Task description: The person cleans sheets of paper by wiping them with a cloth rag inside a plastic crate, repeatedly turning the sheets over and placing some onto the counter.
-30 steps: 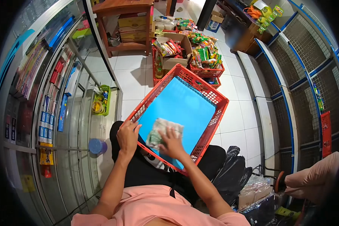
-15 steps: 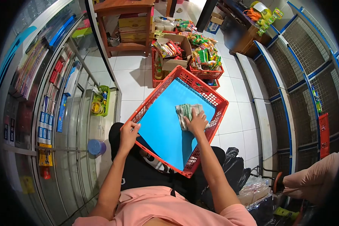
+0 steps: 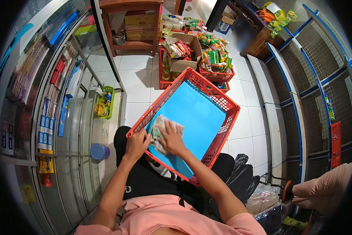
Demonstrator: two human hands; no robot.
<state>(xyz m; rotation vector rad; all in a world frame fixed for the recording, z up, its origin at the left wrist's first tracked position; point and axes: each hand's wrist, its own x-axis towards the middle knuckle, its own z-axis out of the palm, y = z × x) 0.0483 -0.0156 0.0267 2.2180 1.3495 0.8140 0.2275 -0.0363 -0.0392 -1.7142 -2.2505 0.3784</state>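
A red plastic basket (image 3: 231,121) with latticed sides rests tilted across my lap. Lining its bottom is a smooth blue sheet (image 3: 195,113). My left hand (image 3: 137,144) is closed on the basket's near left rim. Over the left part of the sheet, my right hand (image 3: 171,138) presses a patterned white and green cloth (image 3: 157,135) flat, its fingers spread on top. The cloth lies close beside my left hand, inside the basket.
Red crates (image 3: 217,76) of packaged snacks and an open carton (image 3: 191,51) stand ahead. Glass shelving (image 3: 62,156) lines the left; wire racks (image 3: 301,98) stand right. A black plastic bag (image 3: 240,176) and another person's leg (image 3: 321,186) are at the lower right.
My right hand and the cloth went to the right side of the sheet, then came back to the left side near my left hand. My left hand stays on the rim.
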